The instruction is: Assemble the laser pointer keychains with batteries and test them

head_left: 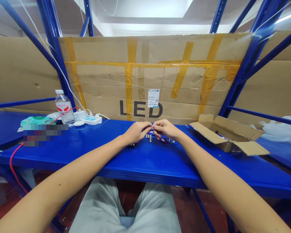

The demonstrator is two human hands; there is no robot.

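My left hand and my right hand meet above the blue table, fingertips pinched close together. Between them is something small that I cannot make out. Just below the fingertips, several small round silvery pieces lie in short rows on the tabletop. Partly under my right hand sits a tangle of colored loops, in red, blue and green. Beside my left wrist are a few small dark pieces, partly hidden by the hand.
An open cardboard box stands at the right. On the left are a water bottle, a green packet, a white power strip and a red cable. A large taped cardboard panel rises behind, between blue rack posts.
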